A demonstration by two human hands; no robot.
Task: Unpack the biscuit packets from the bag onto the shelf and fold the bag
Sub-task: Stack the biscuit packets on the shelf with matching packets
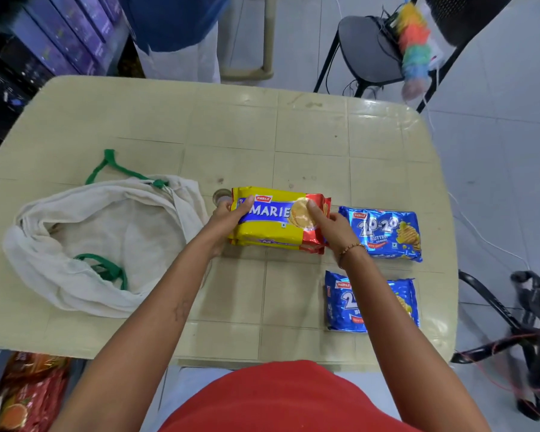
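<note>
Black chair (365, 51) and striped duster (413, 42) beyond worktop's far right corner; snack packs (28, 391) on floor by near left corner. Cream gridded worktop (231, 126), grey tile floor. Two blue 20-20 packets (387, 233) (343, 304) along right edge. Yellow-red Marie packet (278, 222) mid-worktop atop another, left hand (225, 218) and right hand (331, 227) each in a holding grip on its ends. White cloth bag (106, 241), green handles, slumped near left edge.
</note>
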